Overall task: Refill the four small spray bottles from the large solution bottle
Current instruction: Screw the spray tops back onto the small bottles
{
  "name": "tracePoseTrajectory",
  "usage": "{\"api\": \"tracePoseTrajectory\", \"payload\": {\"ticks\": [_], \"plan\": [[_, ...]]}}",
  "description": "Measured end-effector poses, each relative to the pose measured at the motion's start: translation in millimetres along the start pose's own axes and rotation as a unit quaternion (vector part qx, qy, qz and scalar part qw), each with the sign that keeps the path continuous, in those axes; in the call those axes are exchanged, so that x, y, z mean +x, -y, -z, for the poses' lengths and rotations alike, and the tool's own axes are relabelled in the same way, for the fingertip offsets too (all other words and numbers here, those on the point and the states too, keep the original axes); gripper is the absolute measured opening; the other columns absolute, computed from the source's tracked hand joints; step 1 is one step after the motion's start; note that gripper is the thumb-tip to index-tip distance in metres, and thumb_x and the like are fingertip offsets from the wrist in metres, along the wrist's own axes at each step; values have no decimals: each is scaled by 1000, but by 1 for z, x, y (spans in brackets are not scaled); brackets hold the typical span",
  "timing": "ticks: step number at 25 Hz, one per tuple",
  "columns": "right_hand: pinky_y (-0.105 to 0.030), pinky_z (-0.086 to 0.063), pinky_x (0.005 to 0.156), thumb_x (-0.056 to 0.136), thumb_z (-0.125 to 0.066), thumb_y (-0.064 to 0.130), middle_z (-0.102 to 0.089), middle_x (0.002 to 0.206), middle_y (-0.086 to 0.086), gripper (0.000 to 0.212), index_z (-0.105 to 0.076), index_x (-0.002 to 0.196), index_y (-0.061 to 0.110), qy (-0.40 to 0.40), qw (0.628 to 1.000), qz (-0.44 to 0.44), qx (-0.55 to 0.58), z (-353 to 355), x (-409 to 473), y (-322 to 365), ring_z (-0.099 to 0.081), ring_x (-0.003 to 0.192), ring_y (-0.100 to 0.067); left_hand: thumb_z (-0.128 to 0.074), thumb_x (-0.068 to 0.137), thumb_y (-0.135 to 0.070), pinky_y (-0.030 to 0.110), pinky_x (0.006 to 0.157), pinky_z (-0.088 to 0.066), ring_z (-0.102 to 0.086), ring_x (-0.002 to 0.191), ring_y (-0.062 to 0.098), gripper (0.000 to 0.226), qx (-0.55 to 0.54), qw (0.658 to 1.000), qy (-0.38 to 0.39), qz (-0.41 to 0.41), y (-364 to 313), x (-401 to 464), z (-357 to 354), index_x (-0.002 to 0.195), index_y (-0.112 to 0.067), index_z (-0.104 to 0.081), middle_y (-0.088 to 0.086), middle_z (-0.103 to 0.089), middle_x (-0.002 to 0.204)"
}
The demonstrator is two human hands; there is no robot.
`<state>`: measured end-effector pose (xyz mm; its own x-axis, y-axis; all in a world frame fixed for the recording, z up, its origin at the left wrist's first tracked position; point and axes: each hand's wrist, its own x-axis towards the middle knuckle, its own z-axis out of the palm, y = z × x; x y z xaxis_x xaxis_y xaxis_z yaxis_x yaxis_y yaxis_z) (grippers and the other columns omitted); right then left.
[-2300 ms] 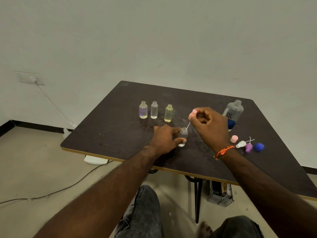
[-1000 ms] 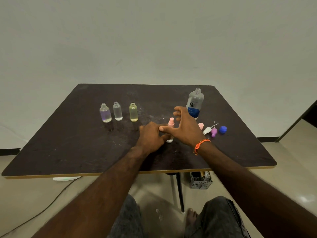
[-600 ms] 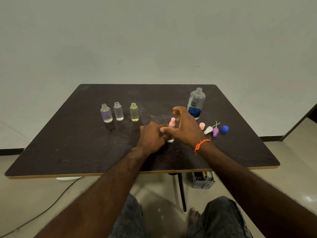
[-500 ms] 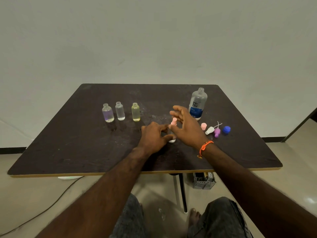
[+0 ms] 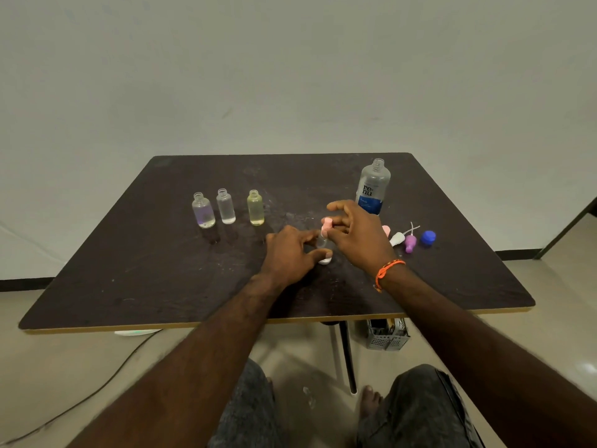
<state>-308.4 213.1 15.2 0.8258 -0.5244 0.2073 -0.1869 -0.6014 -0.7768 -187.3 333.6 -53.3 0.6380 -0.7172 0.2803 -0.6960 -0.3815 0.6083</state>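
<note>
Right hand [image 5: 358, 240] has eased its fingers open off the pink sprayer [image 5: 327, 224], now barely pinching it; left hand [image 5: 290, 253] grips the small bottle [image 5: 323, 245] at centre frame. Capping step, probably; next, another twist. Beyond, three uncapped bottles [image 5: 226, 206] upper left, solution bottle [image 5: 373, 187] upper right on the desk [image 5: 129, 270].

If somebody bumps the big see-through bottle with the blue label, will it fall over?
The large clear bottle with the blue label probably tips fairly easily: it stands tall and narrow on the dark table. It looks mostly empty, so it is likely light and would slide or topple at a nudge. Its neck is uncapped, so whatever is left could spill.
</note>
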Motion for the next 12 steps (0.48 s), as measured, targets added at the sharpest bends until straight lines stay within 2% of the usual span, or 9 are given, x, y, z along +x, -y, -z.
{"api": "tracePoseTrajectory", "payload": {"ticks": [3, 7, 9, 12], "plan": [[-26, -55, 84, 82, -80, 31, -67, 96, 9, 49, -51, 121, 26, -21, 996, 10, -84, 0, 3, 6, -66, 88, -7, -74, 85, -60, 54, 101, -45, -67, 98, 5, 38, -3, 1000, -5, 6, -2, -1, 1, 112, -34, -77, -17, -76, 98], [-35, -54, 97, 90, -68, 17, -71, 111, 7, 43, -53, 130, 25, 26, 999, 10, -18, 0, 5, 5, -66, 102, -6, -75, 88, -56, 53, 103, -42, -65, 109, 10, 42, 3, 1000, -3, 10, -3, -3, 2, 120, -30, -76, -14, -76, 107], [-35, -55, 96, 89, -71, 18, -73, 107, 6, 42, -56, 128, 26, 7, 1000, 5, -22, -1, 6, 4, -67, 100, -6, -74, 89, -55, 47, 102, -38, -62, 114, 12, 43, 16, 1000, -1, 11, -5, -3, 3, 123, -30, -74, -13, -76, 110], [-28, -55, 89, 84, -78, 30, -71, 107, 8, 49, -57, 128, 24, -23, 999, 1, -49, -8, 7, 1, -67, 96, -7, -74, 92, -50, 42, 98, -34, -58, 114, 13, 38, 34, 999, 3, 7, -8, -3, 5, 123, -30, -73, -10, -74, 110]]}}
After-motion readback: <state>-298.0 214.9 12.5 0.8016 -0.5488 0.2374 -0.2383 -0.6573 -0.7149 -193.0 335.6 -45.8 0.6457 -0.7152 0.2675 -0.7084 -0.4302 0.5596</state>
